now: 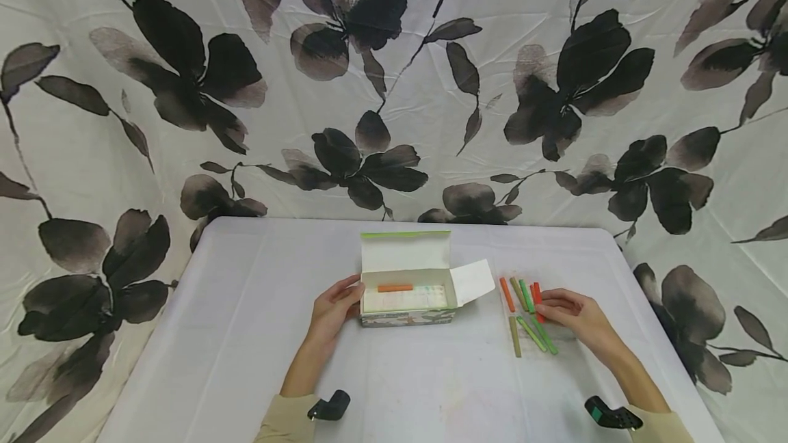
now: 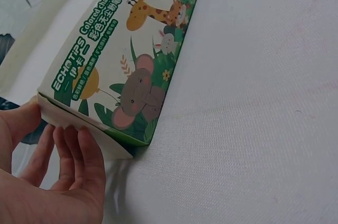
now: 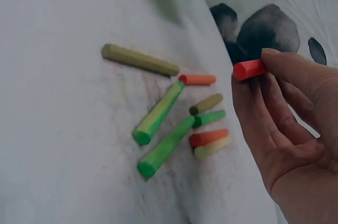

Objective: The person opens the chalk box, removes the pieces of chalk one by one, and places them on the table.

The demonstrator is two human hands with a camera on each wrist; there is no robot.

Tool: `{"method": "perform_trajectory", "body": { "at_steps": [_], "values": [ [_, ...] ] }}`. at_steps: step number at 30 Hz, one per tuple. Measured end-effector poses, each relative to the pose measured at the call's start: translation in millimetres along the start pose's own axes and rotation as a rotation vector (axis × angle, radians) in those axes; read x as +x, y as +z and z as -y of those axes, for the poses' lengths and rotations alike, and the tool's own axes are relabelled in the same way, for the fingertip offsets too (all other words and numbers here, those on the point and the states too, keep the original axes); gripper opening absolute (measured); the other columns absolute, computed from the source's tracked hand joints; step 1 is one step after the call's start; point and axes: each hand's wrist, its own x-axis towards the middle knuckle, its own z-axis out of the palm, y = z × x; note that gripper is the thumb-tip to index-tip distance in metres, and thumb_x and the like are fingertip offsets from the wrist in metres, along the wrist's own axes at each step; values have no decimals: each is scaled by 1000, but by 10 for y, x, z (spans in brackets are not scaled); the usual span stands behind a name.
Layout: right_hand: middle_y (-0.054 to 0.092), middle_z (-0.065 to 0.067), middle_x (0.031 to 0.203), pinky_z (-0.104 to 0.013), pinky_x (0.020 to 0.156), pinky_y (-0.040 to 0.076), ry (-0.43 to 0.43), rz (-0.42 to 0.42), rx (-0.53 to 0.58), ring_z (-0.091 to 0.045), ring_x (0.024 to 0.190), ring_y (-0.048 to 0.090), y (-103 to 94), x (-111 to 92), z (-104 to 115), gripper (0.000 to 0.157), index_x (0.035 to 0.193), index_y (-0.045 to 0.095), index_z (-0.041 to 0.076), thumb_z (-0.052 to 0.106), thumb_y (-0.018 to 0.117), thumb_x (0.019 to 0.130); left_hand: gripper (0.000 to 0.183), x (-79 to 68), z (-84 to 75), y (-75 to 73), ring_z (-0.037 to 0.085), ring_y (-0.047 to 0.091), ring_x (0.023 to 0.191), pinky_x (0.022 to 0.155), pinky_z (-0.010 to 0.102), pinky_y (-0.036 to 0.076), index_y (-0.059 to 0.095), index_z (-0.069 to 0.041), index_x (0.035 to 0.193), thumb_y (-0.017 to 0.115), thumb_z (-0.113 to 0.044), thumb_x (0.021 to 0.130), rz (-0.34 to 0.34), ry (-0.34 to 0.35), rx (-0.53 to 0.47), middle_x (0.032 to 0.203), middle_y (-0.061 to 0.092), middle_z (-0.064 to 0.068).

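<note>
My left hand (image 1: 337,305) grips the left end of an open box of colored chalk (image 1: 406,318), thumb at the top edge of its end flap (image 2: 79,123) and fingers against that flap. Inside the box lies one orange chalk stick (image 1: 395,288). Over to the right, my right hand (image 1: 569,310) pinches a red chalk stick (image 3: 247,70) between thumb and fingers, raised above the loose pile. Below it on the cloth lie several sticks, among them an olive one (image 3: 140,61), green ones (image 3: 166,147) and orange ones (image 3: 208,137).
The box's lid (image 1: 405,251) stands up at the back, and its right end flap (image 1: 473,282) sticks out toward the pile. Chalk dust smudges the white tablecloth (image 3: 68,129) around the sticks. A floral curtain (image 1: 394,87) hangs behind the table.
</note>
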Motion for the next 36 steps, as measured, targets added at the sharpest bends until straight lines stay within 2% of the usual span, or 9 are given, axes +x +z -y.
{"method": "perform_trajectory", "body": {
  "at_steps": [5, 16, 19, 22, 27, 30, 36],
  "values": [
    [73, -8, 118, -19, 84, 52, 77, -27, -84, -3, 99, 68, -60, -61, -157, 57, 135, 61, 0, 38, 75, 95, 42, -7, 0, -2, 14, 66, 78, 67, 23, 53, 65, -2, 134, 75, -16, 95, 4, 5, 4, 109, 70, 12],
    [73, -11, 116, -22, 80, 54, 167, -31, -137, -6, 96, 68, -150, -192, -476, 60, 133, 61, -5, 37, 77, 94, 40, -14, -15, 14, 16, 66, 79, 68, 24, 53, 66, -3, 132, 75, -15, 95, 10, 2, -4, 107, 71, 11],
    [73, -12, 113, -23, 79, 54, 157, -25, -156, -9, 94, 69, -160, -223, -517, 57, 131, 62, -7, 35, 77, 94, 40, -17, -22, 16, 16, 66, 78, 67, 24, 53, 66, -2, 133, 75, -14, 95, 9, 3, -9, 106, 71, 10],
    [74, -12, 110, -23, 76, 54, 112, -31, -221, -11, 91, 70, -147, -245, -526, 52, 127, 64, -8, 31, 77, 94, 42, -27, -30, 15, 15, 65, 77, 67, 23, 53, 66, -2, 133, 76, -14, 95, 8, 2, -15, 104, 70, 8],
    [73, -9, 101, -24, 70, 55, 27, -50, -342, -16, 85, 69, -102, -240, -504, 41, 118, 68, -8, 24, 78, 94, 43, -21, -8, -12, 17, 67, 82, 68, 22, 53, 64, -3, 135, 74, -17, 96, 30, 17, 7, 112, 70, 15],
    [73, -8, 98, -24, 68, 55, 17, -50, -374, -17, 84, 69, -92, -242, -480, 37, 115, 69, -6, 23, 78, 94, 44, -22, -2, -21, 19, 68, 86, 69, 22, 54, 63, -4, 137, 74, -19, 97, 43, 21, 24, 119, 68, 19],
    [74, -9, 97, -25, 64, 53, -2, -65, -392, -17, 82, 68, -97, -212, -397, 33, 114, 70, -6, 23, 73, 98, 46, -39, -29, -8, 17, 67, 85, 69, 22, 53, 63, -3, 137, 76, -19, 96, 37, 17, 14, 116, 69, 16]
  ]
}}
